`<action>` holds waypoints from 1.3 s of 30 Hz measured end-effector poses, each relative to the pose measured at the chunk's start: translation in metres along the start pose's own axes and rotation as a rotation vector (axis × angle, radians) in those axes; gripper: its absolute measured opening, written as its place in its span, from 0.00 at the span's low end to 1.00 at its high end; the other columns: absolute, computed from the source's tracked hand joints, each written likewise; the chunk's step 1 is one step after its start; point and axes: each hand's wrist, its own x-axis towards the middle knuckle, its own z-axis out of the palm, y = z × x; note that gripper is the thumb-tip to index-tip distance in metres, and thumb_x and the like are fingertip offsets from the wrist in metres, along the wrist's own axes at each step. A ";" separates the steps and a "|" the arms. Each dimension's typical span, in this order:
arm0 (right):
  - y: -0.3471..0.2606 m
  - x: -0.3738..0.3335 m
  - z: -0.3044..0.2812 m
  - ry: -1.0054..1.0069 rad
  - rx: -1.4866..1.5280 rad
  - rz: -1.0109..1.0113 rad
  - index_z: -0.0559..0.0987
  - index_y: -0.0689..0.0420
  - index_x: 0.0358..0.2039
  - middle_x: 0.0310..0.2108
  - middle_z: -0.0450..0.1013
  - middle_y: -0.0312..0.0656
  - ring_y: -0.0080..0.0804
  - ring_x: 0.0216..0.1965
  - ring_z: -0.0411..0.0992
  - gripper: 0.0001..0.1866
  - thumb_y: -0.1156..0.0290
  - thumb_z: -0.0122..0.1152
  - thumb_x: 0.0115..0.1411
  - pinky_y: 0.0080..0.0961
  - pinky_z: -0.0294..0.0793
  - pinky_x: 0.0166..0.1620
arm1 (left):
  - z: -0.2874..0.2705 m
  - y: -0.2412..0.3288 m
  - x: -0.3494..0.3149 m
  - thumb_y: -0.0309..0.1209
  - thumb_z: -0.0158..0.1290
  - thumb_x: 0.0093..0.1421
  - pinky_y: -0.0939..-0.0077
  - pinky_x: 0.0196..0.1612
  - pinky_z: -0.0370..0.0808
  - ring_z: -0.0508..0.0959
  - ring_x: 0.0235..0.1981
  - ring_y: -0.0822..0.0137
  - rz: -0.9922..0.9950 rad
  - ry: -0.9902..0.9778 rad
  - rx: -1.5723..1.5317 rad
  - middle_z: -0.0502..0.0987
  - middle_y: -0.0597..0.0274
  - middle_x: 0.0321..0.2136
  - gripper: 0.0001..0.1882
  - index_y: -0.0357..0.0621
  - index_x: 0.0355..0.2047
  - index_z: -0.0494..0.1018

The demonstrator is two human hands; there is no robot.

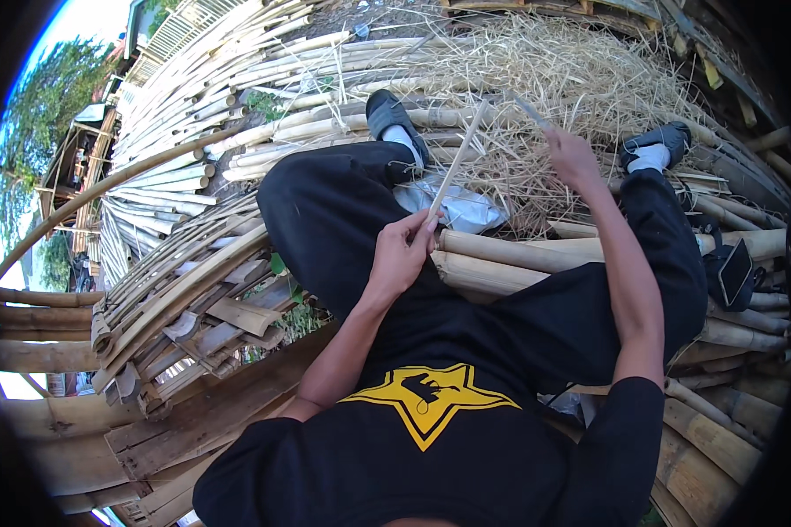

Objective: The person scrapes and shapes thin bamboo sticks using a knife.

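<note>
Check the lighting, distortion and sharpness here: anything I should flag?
Head view: white sky at upper left looks blown out; head view: long pale bamboo poles bow under the fisheye, inside a dark rim; head view: black trousers lose fold detail; head view: the thin grey blade in the right hand looks soft, possibly motion-blurred.

The black T-shirt (325, 479) is printed across the front with a large, black-outlined yellow star (413, 419) carrying a dark figure (419, 386) at its centre. The short left sleeve (242, 465) and right sleeve (628, 426) are plain black, and the forearms (631, 263) below them bare, as are the left hand (400, 256) and right hand (574, 160). Loose black trousers (321, 206) cover both legs, and on the feet are pale socks (650, 157) inside dark grey, rounded shoes (385, 112)
</note>
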 end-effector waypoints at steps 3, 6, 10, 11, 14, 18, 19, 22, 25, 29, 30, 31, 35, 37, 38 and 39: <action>-0.023 -0.003 -0.004 0.029 0.047 -0.072 0.73 0.62 0.34 0.25 0.71 0.57 0.56 0.31 0.70 0.24 0.52 0.37 0.67 0.45 0.66 0.35 | -0.009 0.001 0.001 0.33 0.43 0.67 0.88 0.11 0.49 0.54 0.10 0.86 -0.043 -0.047 -0.123 0.62 0.75 0.15 0.13 0.41 0.46 0.73; -0.083 -0.038 0.002 -0.197 0.142 -0.257 0.72 0.61 0.31 0.22 0.70 0.55 0.57 0.27 0.69 0.23 0.53 0.39 0.66 0.45 0.66 0.31 | -0.010 0.020 0.011 0.33 0.41 0.68 0.88 0.11 0.48 0.53 0.10 0.86 -0.155 -0.135 -0.340 0.60 0.76 0.14 0.13 0.40 0.46 0.71; -0.107 -0.067 0.025 -0.286 0.171 -0.364 0.71 0.60 0.28 0.21 0.70 0.55 0.57 0.27 0.69 0.22 0.54 0.40 0.66 0.46 0.66 0.30 | -0.010 0.026 0.025 0.33 0.40 0.69 0.89 0.09 0.48 0.51 0.08 0.85 -0.281 -0.318 -0.676 0.58 0.75 0.15 0.13 0.42 0.48 0.68; -0.109 -0.069 0.025 -0.306 0.165 -0.371 0.71 0.60 0.27 0.20 0.69 0.55 0.57 0.27 0.69 0.21 0.55 0.41 0.66 0.47 0.66 0.30 | -0.010 0.025 0.026 0.33 0.40 0.69 0.89 0.09 0.48 0.51 0.08 0.85 -0.279 -0.324 -0.675 0.58 0.75 0.15 0.13 0.42 0.48 0.68; -0.108 -0.072 0.024 -0.248 0.152 -0.502 0.69 0.61 0.24 0.20 0.67 0.55 0.56 0.25 0.67 0.20 0.57 0.43 0.66 0.45 0.64 0.29 | -0.009 0.020 0.027 0.34 0.40 0.68 0.90 0.08 0.48 0.52 0.08 0.85 -0.348 -0.369 -0.786 0.57 0.75 0.15 0.13 0.43 0.48 0.67; -0.101 -0.068 0.026 -0.210 0.118 -0.475 0.70 0.60 0.24 0.19 0.68 0.54 0.56 0.25 0.68 0.20 0.57 0.44 0.65 0.45 0.64 0.28 | -0.003 0.019 0.029 0.34 0.41 0.68 0.89 0.09 0.47 0.52 0.08 0.85 -0.336 -0.353 -0.742 0.57 0.75 0.15 0.12 0.44 0.48 0.67; -0.097 -0.066 0.025 -0.228 0.074 -0.463 0.70 0.60 0.24 0.18 0.68 0.54 0.56 0.24 0.68 0.20 0.56 0.44 0.65 0.46 0.64 0.28 | -0.003 0.017 0.029 0.34 0.42 0.68 0.88 0.10 0.47 0.52 0.09 0.85 -0.353 -0.355 -0.744 0.57 0.75 0.15 0.11 0.44 0.47 0.67; -0.088 -0.054 0.025 -0.258 -0.055 -0.451 0.72 0.58 0.26 0.18 0.69 0.52 0.55 0.24 0.69 0.18 0.57 0.47 0.63 0.45 0.65 0.27 | 0.000 0.013 0.029 0.34 0.42 0.68 0.88 0.10 0.47 0.51 0.09 0.85 -0.384 -0.336 -0.726 0.57 0.75 0.15 0.12 0.43 0.47 0.67; -0.035 -0.019 0.034 -0.055 -0.069 -0.255 0.78 0.51 0.36 0.26 0.75 0.49 0.50 0.31 0.74 0.17 0.57 0.41 0.64 0.44 0.72 0.34 | -0.012 0.022 0.004 0.34 0.41 0.68 0.89 0.10 0.48 0.51 0.09 0.86 -0.401 -0.310 -0.687 0.56 0.76 0.15 0.14 0.42 0.50 0.67; 0.031 0.020 -0.051 0.172 -0.097 0.107 0.76 0.63 0.34 0.29 0.73 0.59 0.54 0.36 0.73 0.27 0.51 0.37 0.66 0.42 0.68 0.40 | -0.035 0.009 -0.007 0.33 0.41 0.68 0.89 0.09 0.49 0.52 0.09 0.86 -0.375 -0.289 -0.654 0.56 0.76 0.15 0.15 0.41 0.52 0.66; 0.016 0.019 -0.041 0.157 -0.092 0.083 0.76 0.63 0.34 0.29 0.73 0.59 0.54 0.36 0.73 0.27 0.51 0.37 0.66 0.42 0.68 0.40 | -0.038 0.005 -0.004 0.32 0.41 0.68 0.89 0.09 0.49 0.52 0.08 0.86 -0.336 -0.272 -0.655 0.57 0.75 0.15 0.15 0.41 0.52 0.66; 0.005 0.012 -0.037 0.139 -0.012 0.028 0.75 0.65 0.33 0.28 0.72 0.59 0.51 0.34 0.73 0.27 0.51 0.38 0.66 0.41 0.68 0.38 | -0.036 0.012 -0.001 0.31 0.41 0.68 0.90 0.11 0.51 0.53 0.10 0.86 -0.326 -0.318 -0.628 0.61 0.74 0.17 0.17 0.43 0.55 0.64; -0.071 -0.033 0.004 -0.184 0.276 -0.102 0.74 0.64 0.32 0.24 0.70 0.44 0.33 0.27 0.66 0.27 0.49 0.41 0.66 0.32 0.64 0.34 | -0.020 0.019 0.013 0.30 0.42 0.68 0.91 0.17 0.55 0.55 0.13 0.87 -0.280 -0.377 -0.609 0.64 0.72 0.22 0.21 0.45 0.60 0.59; -0.103 -0.051 0.013 -0.345 0.532 -0.034 0.75 0.63 0.31 0.20 0.68 0.38 0.26 0.23 0.66 0.25 0.49 0.50 0.63 0.28 0.64 0.29 | -0.014 0.019 0.018 0.30 0.42 0.68 0.91 0.17 0.55 0.56 0.13 0.87 -0.284 -0.416 -0.606 0.65 0.71 0.22 0.21 0.45 0.60 0.59; -0.110 -0.054 0.019 -0.373 0.646 -0.034 0.74 0.62 0.30 0.16 0.65 0.33 0.21 0.19 0.63 0.21 0.52 0.54 0.61 0.24 0.62 0.23 | -0.010 0.020 0.019 0.30 0.42 0.67 0.91 0.16 0.55 0.56 0.13 0.86 -0.287 -0.438 -0.608 0.66 0.71 0.22 0.21 0.45 0.60 0.59; -0.113 -0.055 0.023 -0.369 0.647 -0.028 0.74 0.62 0.30 0.16 0.65 0.33 0.21 0.19 0.63 0.21 0.52 0.54 0.61 0.24 0.62 0.23 | -0.005 0.020 0.018 0.30 0.42 0.67 0.91 0.16 0.55 0.56 0.13 0.86 -0.290 -0.445 -0.607 0.66 0.71 0.22 0.21 0.45 0.60 0.59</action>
